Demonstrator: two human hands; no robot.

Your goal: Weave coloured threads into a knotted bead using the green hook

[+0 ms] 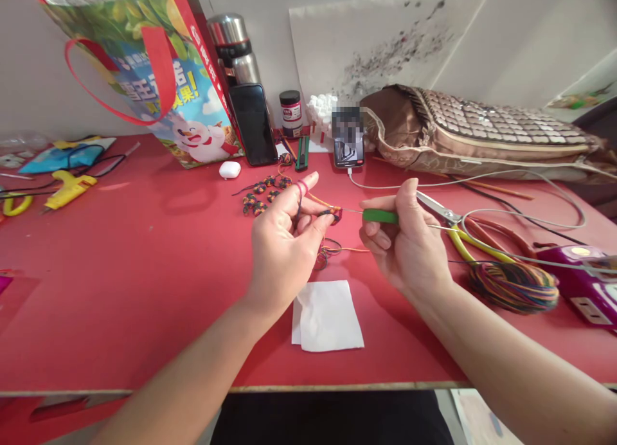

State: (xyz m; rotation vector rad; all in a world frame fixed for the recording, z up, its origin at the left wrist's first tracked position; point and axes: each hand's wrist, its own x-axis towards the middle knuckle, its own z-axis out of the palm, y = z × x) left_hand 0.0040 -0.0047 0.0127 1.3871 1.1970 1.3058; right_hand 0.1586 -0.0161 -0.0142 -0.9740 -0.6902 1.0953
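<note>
Looks mid-stitch from here. Left grip [286,242] pinches the multicolour crochet piece [334,214] above the desk [168,290], yarn [303,186] round a finger; right grip [412,242] closed on the green-handled hook [380,216], tip at the piece's edge. Next move, I'd say, calls for taut yarn and a clean catch.

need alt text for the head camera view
A person's left hand pinches small multicoloured yarnwork, and the right hand holds a thin green-handled tool to it, above a red table. A yarn bundle and scissors lie at right.
</note>
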